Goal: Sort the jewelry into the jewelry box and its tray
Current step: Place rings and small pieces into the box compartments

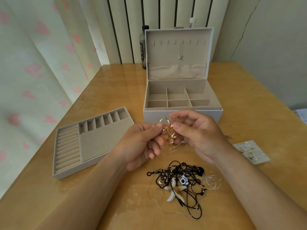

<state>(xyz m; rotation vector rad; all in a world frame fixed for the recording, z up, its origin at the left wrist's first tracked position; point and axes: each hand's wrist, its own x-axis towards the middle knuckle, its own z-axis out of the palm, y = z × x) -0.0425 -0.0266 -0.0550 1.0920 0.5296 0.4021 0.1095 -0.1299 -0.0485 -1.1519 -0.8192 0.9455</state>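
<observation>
A wooden tabletop [116, 83] is seen from above, with 2 bare forearms reaching in from the bottom edge. A tangle of gold earrings [168, 128] is held in the air between both hands, just in front of the jewelry box [152, 116]. The left hand [141, 143] pinches 1 side of the earrings between thumb and forefinger, its other fingers curled. The right hand [199, 135] pinches the other side in the same way.

The white jewelry box stands open at the back of the tabletop, its lid [177, 72] upright. A silver necklace [181, 53] hangs from a hook inside the lid. 6 beige compartments are visible in the base.

The tray [99, 140] lies to the left of the box, apart from it, with ring rolls, a row of small compartments and a perforated panel.

A heap of black cord necklaces [191, 170] lies near the front edge, with a white starfish pendant [172, 190] and a small camera charm [183, 180]. An earring card [250, 151] lies to the right. A dark bottle [144, 47] stands behind the box.
</observation>
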